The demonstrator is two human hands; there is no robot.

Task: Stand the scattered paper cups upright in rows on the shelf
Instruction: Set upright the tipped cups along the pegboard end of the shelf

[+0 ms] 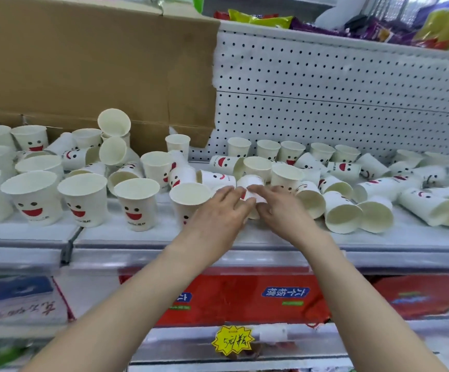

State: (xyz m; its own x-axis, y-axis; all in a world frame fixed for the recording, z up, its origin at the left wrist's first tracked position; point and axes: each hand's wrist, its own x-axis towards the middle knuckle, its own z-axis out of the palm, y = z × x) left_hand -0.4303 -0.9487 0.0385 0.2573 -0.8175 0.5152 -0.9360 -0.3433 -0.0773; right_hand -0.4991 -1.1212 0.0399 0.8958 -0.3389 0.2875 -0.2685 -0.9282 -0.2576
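Both hands on one cup: left hand (218, 210) and right hand (278, 208) meet mid-shelf, fingers curled round a tipped cup (251, 183) from either side, fingertips nearly touching over it. It lies on its side between them, mostly hidden. I can't tell which way its mouth faces.

Progress, my read: roughly a third done.
- Front row (134, 202) on the left of the shelf (137, 237) stands upright, mouths up, and ends just left of the left hand.
- Back row (267, 149) along the pegboard (325, 103) is upright too, but gappy.
- Still to do: pile (110, 151) by the cardboard (83, 63), stacked and tilted, plus tipped cups (341, 216) right of the right hand, on their sides out to the frame edge.

I'd guess the held cup goes in the next front-row slot.
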